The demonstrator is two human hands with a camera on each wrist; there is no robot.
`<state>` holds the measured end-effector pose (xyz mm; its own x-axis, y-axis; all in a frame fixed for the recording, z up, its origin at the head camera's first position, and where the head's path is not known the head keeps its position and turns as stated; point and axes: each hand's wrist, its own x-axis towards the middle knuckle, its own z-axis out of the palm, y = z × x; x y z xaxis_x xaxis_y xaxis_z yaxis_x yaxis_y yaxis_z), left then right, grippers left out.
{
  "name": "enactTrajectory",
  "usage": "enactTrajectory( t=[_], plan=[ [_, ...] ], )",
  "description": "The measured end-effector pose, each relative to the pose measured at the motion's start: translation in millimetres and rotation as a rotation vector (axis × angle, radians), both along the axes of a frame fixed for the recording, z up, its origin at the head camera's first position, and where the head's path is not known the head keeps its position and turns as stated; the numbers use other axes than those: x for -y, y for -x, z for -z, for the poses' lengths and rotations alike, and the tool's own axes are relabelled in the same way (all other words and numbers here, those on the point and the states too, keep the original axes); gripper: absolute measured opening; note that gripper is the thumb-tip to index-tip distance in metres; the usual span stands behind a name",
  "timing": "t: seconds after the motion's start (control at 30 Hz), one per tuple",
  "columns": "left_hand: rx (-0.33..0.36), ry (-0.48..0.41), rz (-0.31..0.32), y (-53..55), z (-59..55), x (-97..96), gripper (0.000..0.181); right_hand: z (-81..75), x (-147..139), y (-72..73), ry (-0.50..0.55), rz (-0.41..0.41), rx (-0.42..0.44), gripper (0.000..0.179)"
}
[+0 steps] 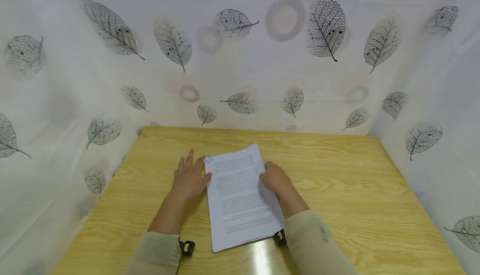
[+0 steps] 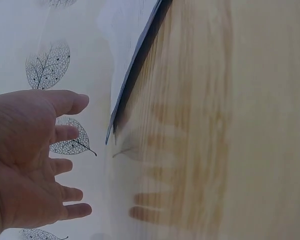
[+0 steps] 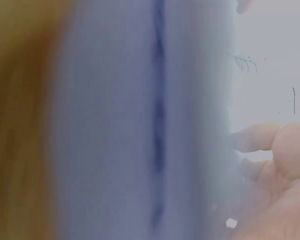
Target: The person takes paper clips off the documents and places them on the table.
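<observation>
A stack of printed papers lies at a slant, with its right side lifted toward the right hand. Paper clips sit at its top left corner. My left hand is beside the upper left edge, fingers spread and straight, thumb and index fingertip right at the edge. In the left wrist view the left hand shows extended fingers near the dark edge of the papers. My right hand grips the right edge, thumb on top, other fingers hidden beneath. Close up and blurred, the papers partly cover the right hand.
The wooden table extends on both sides of the papers. A white curtain with leaf prints encloses its back and sides. Black wrist straps show by both beige sleeves.
</observation>
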<state>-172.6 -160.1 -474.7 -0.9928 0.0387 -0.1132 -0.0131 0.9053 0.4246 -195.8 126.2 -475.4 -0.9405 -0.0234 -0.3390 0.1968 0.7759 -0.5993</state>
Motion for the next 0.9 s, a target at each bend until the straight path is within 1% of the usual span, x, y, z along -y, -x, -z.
enactTrajectory(
  t=[0.1, 0.2, 0.27, 0.37, 0.43, 0.57, 0.63, 0.7, 0.77, 0.9],
  plan=[
    [0.008, -0.012, 0.002, 2.7, 2.0, -0.1, 0.071, -1.7, -13.0, -1.7, 0.093, -0.017, -0.015, 0.038],
    [0.005, -0.045, 0.001, 6.5, 2.7, -0.2, 0.071, -2.8, -24.6, -2.3, 0.167, -0.027, -0.029, 0.030],
    [-0.004, -0.072, 0.001, 9.7, 2.7, -0.3, 0.070, -2.9, -31.0, -2.7, 0.229, -0.020, -0.015, 0.024],
    [-0.014, -0.113, -0.005, 15.5, 4.2, -0.5, 0.069, -4.1, -39.1, -4.8, 0.323, -0.008, 0.019, 0.020],
    [-0.008, -0.132, -0.009, 20.3, 6.1, -1.2, 0.068, -4.7, -43.4, -5.9, 0.361, -0.009, 0.035, 0.019],
    [0.004, -0.162, -0.023, 31.0, 11.0, -4.2, 0.066, -3.8, -49.9, -7.8, 0.407, -0.014, 0.050, 0.018],
    [0.008, -0.191, -0.036, 36.5, 13.3, -6.6, 0.065, -2.9, -52.5, -8.9, 0.427, -0.006, 0.053, 0.016],
    [0.013, -0.238, -0.053, 41.2, 15.5, -8.8, 0.064, -2.2, -55.3, -10.3, 0.448, -0.002, 0.055, 0.016],
    [0.022, -0.306, -0.073, 45.3, 17.1, -10.8, 0.062, -2.0, -57.8, -11.8, 0.466, 0.003, 0.057, 0.017],
    [0.015, -0.421, -0.108, 50.2, 17.6, -16.7, 0.057, -0.1, -62.3, -13.3, 0.496, -0.004, 0.048, 0.019]
  ],
)
